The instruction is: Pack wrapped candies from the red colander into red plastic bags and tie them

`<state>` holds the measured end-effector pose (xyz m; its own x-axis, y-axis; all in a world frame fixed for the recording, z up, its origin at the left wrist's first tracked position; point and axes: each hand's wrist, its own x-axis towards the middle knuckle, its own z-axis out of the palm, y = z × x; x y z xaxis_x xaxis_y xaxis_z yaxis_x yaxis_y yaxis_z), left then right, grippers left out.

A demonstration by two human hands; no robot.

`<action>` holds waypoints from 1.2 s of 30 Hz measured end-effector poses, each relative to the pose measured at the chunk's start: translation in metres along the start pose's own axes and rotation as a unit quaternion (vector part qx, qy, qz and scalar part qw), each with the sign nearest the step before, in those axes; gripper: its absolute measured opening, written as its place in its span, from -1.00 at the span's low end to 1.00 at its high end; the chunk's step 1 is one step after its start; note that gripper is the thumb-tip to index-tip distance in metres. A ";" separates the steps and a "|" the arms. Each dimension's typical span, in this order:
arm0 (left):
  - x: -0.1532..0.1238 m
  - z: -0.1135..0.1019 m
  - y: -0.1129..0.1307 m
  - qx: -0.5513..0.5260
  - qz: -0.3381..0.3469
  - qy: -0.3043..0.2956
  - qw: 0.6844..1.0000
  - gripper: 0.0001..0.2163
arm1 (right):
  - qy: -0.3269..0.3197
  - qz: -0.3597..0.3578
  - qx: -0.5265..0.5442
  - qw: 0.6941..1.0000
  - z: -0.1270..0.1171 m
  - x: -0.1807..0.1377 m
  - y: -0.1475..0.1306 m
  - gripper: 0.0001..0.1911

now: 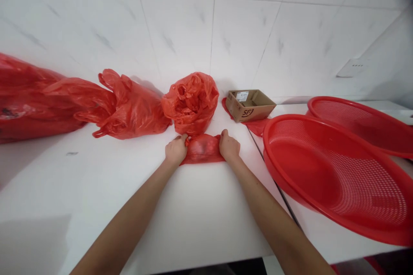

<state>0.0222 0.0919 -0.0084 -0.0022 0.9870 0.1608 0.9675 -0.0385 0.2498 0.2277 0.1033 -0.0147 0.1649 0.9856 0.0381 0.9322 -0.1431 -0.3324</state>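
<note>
Red, translucent plastic forms the small bag (204, 148) at the centre of the view, lying low on the white table (200, 210) directly between the two hands. Its long axis runs from left to right, across the person's line of sight, so that each short end meets one hand. The left hand (176, 151) is closed at the left end, thumb and fingers pinched together on a gathered corner, a tuft of film showing above the grip. The right hand (229, 147) is likewise clamped on the opposite end, its thumb raised along the upper edge. Neither hand is nearer than the other: both touch the plastic, and the forearms converge on it from the near edge of the table. Relative to the fingers, the body of the bag lies inward, to the right of the left grip and to the left of the right grip. Immediately beyond it stands a bulky bag (193, 94); whether the two touch cannot be told with certainty from this angle. Farther right, well apart from the right grip, are a cardboard box (250, 105) and a red basket (303, 167).
</note>
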 end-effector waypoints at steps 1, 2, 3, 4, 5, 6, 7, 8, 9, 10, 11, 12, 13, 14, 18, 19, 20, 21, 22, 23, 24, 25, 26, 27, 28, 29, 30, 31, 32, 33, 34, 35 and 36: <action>-0.001 0.002 0.000 0.007 0.000 0.002 1.000 -0.62 | 0.001 0.000 -0.004 1.000 0.001 0.000 0.000 -0.69; -0.001 0.004 -0.001 0.013 0.000 0.005 1.000 -0.62 | 0.002 0.001 -0.007 1.000 0.002 0.000 0.000 -0.69; -0.002 0.005 -0.001 0.018 0.001 0.009 1.000 -0.62 | 0.003 0.002 -0.010 1.000 0.003 0.000 0.000 -0.69; -0.003 0.006 -0.001 0.022 0.002 0.012 1.000 -0.62 | 0.005 0.003 -0.011 1.000 0.004 -0.001 0.000 -0.68; -0.004 0.007 -0.001 0.026 0.003 0.015 1.000 -0.62 | 0.007 0.004 -0.011 1.000 0.005 -0.001 0.000 -0.68; -0.004 0.008 -0.001 0.028 0.005 0.018 0.999 -0.62 | 0.009 0.005 -0.010 1.000 0.005 -0.002 0.000 -0.68; -0.004 0.008 -0.001 0.029 0.007 0.020 0.999 -0.63 | 0.012 0.005 -0.007 1.000 0.005 -0.002 0.000 -0.68; -0.004 0.008 -0.001 0.029 0.008 0.022 0.999 -0.63 | 0.014 0.007 -0.004 1.000 0.006 -0.003 0.000 -0.68; -0.004 0.008 -0.002 0.028 0.009 0.024 0.999 -0.64 | 0.017 0.008 0.001 1.000 0.006 -0.004 0.001 -0.69; -0.004 0.008 -0.002 0.026 0.009 0.026 0.999 -0.64 | 0.019 0.008 0.007 1.000 0.006 -0.004 0.001 -0.70; -0.004 0.008 -0.002 0.024 0.009 0.028 0.999 -0.65 | 0.023 0.010 0.015 1.000 0.006 -0.005 0.001 -0.71; -0.005 0.008 -0.002 0.020 0.009 0.029 0.999 -0.65 | 0.028 0.012 0.024 0.999 0.006 -0.006 0.001 -0.73; -0.006 0.008 -0.002 0.014 0.009 0.031 0.999 -0.66 | 0.034 0.015 0.035 0.999 0.006 -0.006 0.002 -0.74; -0.007 0.008 -0.003 0.008 0.007 0.033 0.999 -0.66 | 0.043 0.020 0.049 0.998 0.006 -0.007 0.003 -0.75; -0.018 0.004 -0.005 -0.034 0.001 0.040 0.999 -0.69 | 0.093 0.066 0.116 0.987 0.005 -0.007 0.011 -0.75; -0.022 0.002 -0.006 -0.049 -0.002 0.041 0.998 -0.70 | 0.105 0.076 0.136 0.982 0.005 -0.006 0.013 -0.76; -0.027 -0.001 -0.008 -0.066 -0.007 0.042 0.997 -0.70 | 0.116 0.085 0.156 0.977 0.005 -0.004 0.016 -0.77; -0.031 -0.004 -0.010 -0.084 -0.014 0.042 0.995 -0.70 | 0.125 0.091 0.177 0.972 0.006 -0.002 0.019 -0.78; -0.036 -0.008 -0.014 -0.103 -0.021 0.041 0.994 -0.70 | 0.133 0.095 0.198 0.967 0.006 -0.001 0.021 -0.79; -0.042 -0.012 -0.017 -0.123 -0.029 0.040 0.991 -0.70 | 0.139 0.097 0.218 0.961 0.007 0.001 0.023 -0.80; -0.047 -0.017 -0.021 -0.143 -0.035 0.038 0.988 -0.71 | 0.144 0.098 0.237 0.956 0.007 0.003 0.025 -0.82; -0.054 -0.021 -0.025 -0.164 -0.040 0.036 0.985 -0.71 | 0.149 0.097 0.255 0.950 0.008 0.005 0.026 -0.83; -0.060 -0.025 -0.028 -0.186 -0.044 0.033 0.981 -0.71 | 0.152 0.096 0.272 0.945 0.009 0.006 0.027 -0.84; -0.067 -0.028 -0.031 -0.209 -0.048 0.029 0.976 -0.69 | 0.156 0.094 0.287 0.940 0.010 0.007 0.028 -0.85; -0.073 -0.031 -0.032 -0.234 -0.052 0.025 0.971 -0.67 | 0.160 0.091 0.301 0.936 0.011 0.008 0.028 -0.86; -0.079 -0.033 -0.033 -0.259 -0.057 0.020 0.964 -0.65 | 0.164 0.088 0.314 0.931 0.012 0.008 0.029 -0.87; -0.084 -0.034 -0.032 -0.283 -0.060 0.016 0.957 -0.63 | 0.167 0.084 0.327 0.926 0.013 0.008 0.029 -0.88; -0.088 -0.034 -0.031 -0.306 -0.063 0.012 0.950 -0.61 | 0.169 0.078 0.340 0.922 0.014 0.007 0.030 -0.89; -0.091 -0.034 -0.029 -0.326 -0.066 0.009 0.943 -0.60 | 0.168 0.069 0.354 0.917 0.014 0.007 0.030 -0.89; -0.093 -0.033 -0.028 -0.344 -0.069 0.011 0.936 -0.59 | 0.164 0.058 0.369 0.913 0.015 0.006 0.031 -0.89; -0.093 -0.032 -0.026 -0.362 -0.074 0.019 0.929 -0.58 | 0.159 0.047 0.384 0.908 0.015 0.005 0.032 -0.88; -0.092 -0.031 -0.024 -0.375 -0.080 0.034 0.923 -0.58 | 0.154 0.038 0.399 0.903 0.016 0.004 0.033 -0.85; -0.091 -0.031 -0.023 -0.383 -0.086 0.057 0.918 -0.58 | 0.150 0.030 0.413 0.898 0.016 0.004 0.033 -0.81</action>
<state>-0.0073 -0.0020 0.0011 -0.2076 0.9676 0.1438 0.4882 -0.0249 0.8724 0.2539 0.1035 -0.0405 0.4015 0.8922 0.2070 0.3819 0.0423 -0.9232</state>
